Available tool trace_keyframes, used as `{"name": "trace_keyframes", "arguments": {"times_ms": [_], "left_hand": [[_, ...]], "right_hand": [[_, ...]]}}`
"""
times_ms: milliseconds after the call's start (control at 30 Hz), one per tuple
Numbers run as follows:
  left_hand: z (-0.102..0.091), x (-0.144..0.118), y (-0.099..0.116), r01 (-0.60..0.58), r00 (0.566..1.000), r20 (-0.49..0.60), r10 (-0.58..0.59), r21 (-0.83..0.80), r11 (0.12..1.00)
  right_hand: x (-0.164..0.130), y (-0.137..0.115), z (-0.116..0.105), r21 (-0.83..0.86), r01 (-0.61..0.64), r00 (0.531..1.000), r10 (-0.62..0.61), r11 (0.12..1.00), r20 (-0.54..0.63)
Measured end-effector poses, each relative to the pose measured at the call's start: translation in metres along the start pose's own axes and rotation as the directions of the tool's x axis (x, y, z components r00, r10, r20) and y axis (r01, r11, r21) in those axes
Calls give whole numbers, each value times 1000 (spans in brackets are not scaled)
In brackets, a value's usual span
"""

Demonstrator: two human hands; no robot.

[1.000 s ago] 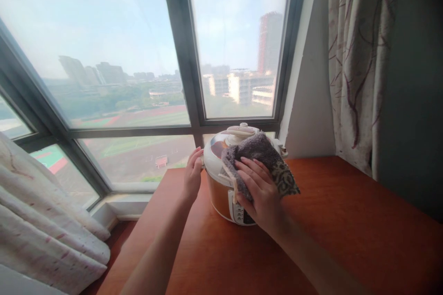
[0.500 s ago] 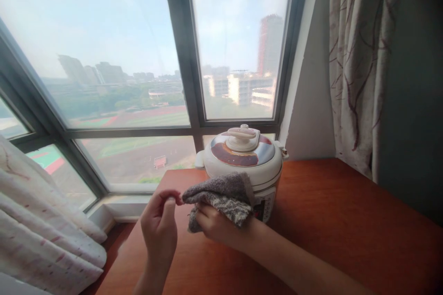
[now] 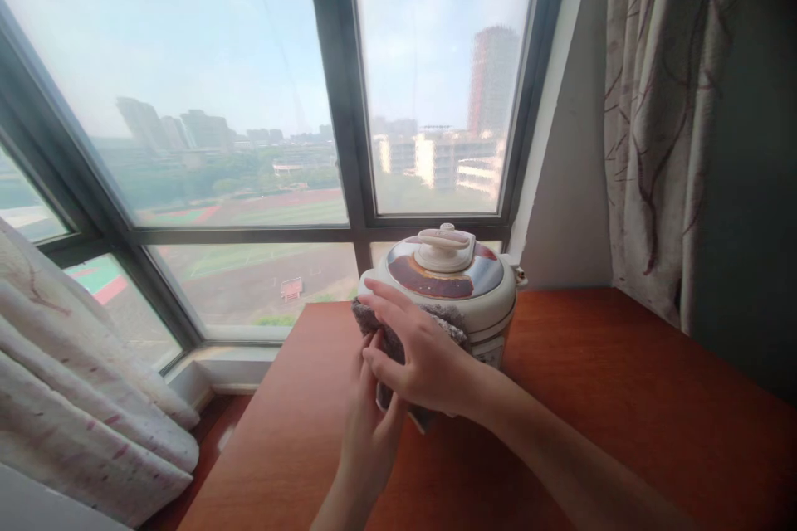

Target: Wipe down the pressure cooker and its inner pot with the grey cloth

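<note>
A grey terry cloth [image 3: 367, 318] is bunched against the front of a cream rice cooker [image 3: 491, 314] with a shiny lid. My left hand [image 3: 369, 431] is under the cloth, its thumb and fingers gripping the lower part. Across the cloth from the right lies my right hand [image 3: 429, 353], fingers stretched out and thumb apart, touching the fabric. Its fingertips reach close to the cooker's left side. The cooker's front panel is mostly hidden behind the cloth and my right hand.
The cooker stands on a reddish-brown wooden table [image 3: 598, 382] near a large window with a dark frame [image 3: 358, 133]. One patterned curtain [image 3: 80, 398] hangs at the lower left, another curtain [image 3: 660, 124] at the right. The table's left edge drops to the floor.
The right hand has loosened from inside the cloth and now lies spread over it. The left hand has moved right and taken hold of the cloth, which sits lower. The view shifts slightly.
</note>
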State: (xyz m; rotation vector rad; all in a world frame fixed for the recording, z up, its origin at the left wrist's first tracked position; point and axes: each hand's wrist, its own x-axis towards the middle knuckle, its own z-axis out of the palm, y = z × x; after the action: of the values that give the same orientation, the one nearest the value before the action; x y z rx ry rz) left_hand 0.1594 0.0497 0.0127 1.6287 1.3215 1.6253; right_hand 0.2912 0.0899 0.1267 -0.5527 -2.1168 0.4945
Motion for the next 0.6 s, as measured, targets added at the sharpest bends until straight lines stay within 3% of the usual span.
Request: {"name": "trace_keyframes", "arguments": {"times_ms": [67, 167, 267, 333, 433, 600], "left_hand": [[17, -4, -1, -50, 998, -27, 53, 88, 995], [39, -3, -5, -67, 989, -118, 93, 207, 976], [52, 3, -10, -87, 976, -166, 142, 301, 950], [56, 2, -14, -130, 967, -166, 193, 332, 934], [60, -7, -23, -221, 945, -145, 293, 377, 899], [66, -24, -36, -317, 910, -47, 413, 563, 763]], "right_hand": [[3, 4, -12, -17, 43, 997, -44, 999, -57], [6, 22, -40, -209, 87, 967, -133, 974, -217], [4, 52, -70, -427, -49, 929, -115, 903, -351], [0, 73, -84, -463, -157, 915, -48, 872, -401], [-5, 93, -93, -420, -219, 900, 16, 881, -435], [-8, 99, -90, -453, -214, 920, 22, 866, -392]]}}
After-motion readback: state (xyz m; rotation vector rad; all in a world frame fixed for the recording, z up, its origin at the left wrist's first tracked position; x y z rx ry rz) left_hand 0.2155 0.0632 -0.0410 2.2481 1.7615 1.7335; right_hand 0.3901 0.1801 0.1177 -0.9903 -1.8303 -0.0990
